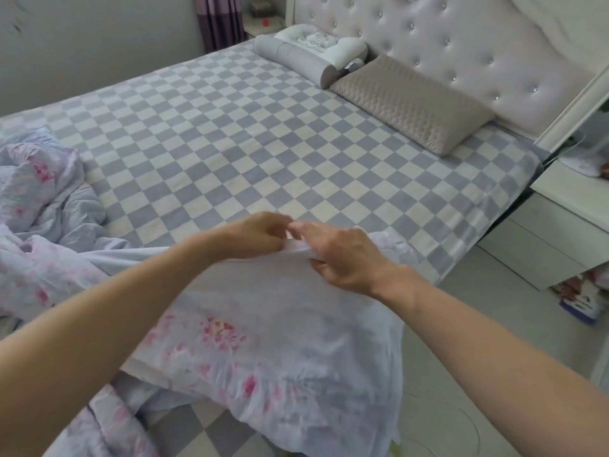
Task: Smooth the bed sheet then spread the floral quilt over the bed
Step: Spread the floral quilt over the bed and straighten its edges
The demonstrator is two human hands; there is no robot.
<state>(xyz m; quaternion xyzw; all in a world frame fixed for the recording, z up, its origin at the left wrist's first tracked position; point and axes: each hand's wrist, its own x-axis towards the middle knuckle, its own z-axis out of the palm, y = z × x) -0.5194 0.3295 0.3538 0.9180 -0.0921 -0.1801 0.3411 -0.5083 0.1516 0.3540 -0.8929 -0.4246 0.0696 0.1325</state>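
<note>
A blue-and-cream checkered bed sheet (pixel 250 133) lies flat across the bed. The pale floral quilt (pixel 270 328) with pink flowers hangs over the bed's near edge and lies bunched at the left. My left hand (pixel 253 234) and my right hand (pixel 342 255) meet over the quilt's upper edge near the bed's near side. Both pinch that edge, fingers curled on the fabric, and the hands almost touch each other.
A beige pillow (pixel 412 100) and a white contoured pillow (pixel 316 51) lie against the tufted headboard (pixel 461 37). A white nightstand (pixel 566 219) stands to the right of the bed. Pale tiled floor (pixel 494 298) runs along the bed's right side.
</note>
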